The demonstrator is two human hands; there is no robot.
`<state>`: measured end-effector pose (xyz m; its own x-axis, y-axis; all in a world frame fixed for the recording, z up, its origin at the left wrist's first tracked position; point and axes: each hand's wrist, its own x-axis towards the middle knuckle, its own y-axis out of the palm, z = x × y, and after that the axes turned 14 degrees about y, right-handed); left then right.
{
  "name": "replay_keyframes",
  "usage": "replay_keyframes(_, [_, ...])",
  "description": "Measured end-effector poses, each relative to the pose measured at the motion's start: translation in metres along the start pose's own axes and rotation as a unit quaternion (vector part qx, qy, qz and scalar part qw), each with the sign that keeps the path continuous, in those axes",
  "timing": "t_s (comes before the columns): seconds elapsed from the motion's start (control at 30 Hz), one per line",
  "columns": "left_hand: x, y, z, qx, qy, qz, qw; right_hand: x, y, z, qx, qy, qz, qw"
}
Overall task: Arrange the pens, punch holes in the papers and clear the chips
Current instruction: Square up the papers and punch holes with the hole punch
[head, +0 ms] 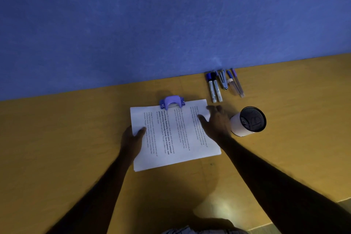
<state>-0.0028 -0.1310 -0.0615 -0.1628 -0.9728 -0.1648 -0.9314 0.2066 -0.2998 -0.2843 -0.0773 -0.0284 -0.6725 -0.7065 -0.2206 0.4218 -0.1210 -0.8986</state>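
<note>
A stack of printed white papers (174, 138) lies on the yellow desk, its far edge pushed into a lilac hole punch (171, 101). My left hand (133, 138) grips the stack's left edge, thumb on top. My right hand (216, 121) rests on the stack's right side with fingers spread flat. Several pens and markers (224, 85) lie side by side against the blue wall. A black mesh pen holder (248, 121) with a white band lies tipped on its side, just right of my right hand.
The blue wall (171, 24) bounds the desk's far edge. The yellow desk (66, 138) stretches left and right of the papers. The desk's near right corner (322, 201) shows at lower right, with floor beyond.
</note>
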Motion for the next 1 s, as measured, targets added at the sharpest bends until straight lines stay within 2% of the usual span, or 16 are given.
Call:
replay_keyframes(0.13, [0.001, 0.001, 0.0, -0.024, -0.004, -0.01, 1.0, 0.021, -0.009, 0.038, 0.057, -0.121, 0.082, 0.988])
replay_keyframes(0.23, [0.001, 0.002, 0.001, -0.04, -0.009, -0.02, 0.999, 0.046, -0.012, 0.074, 0.045, -0.142, 0.138, 0.979])
replay_keyframes(0.4, [0.002, 0.003, 0.001, -0.036, 0.002, -0.026, 0.999, 0.078, -0.011, 0.122, -0.099, -0.23, 0.209, 0.945])
replay_keyframes(0.6, [0.001, 0.004, 0.005, -0.013, 0.01, -0.028, 0.999, 0.095, -0.008, 0.135, -0.172, -0.242, 0.256, 0.92])
replay_keyframes(0.83, [-0.002, 0.003, 0.001, -0.003, -0.001, -0.019, 1.0, 0.106, 0.006, 0.133, -0.151, -0.185, 0.27, 0.933])
replay_keyframes(1.0, [-0.002, 0.004, -0.003, 0.001, -0.016, -0.023, 1.0, 0.117, 0.009, 0.137, -0.195, -0.149, 0.29, 0.925])
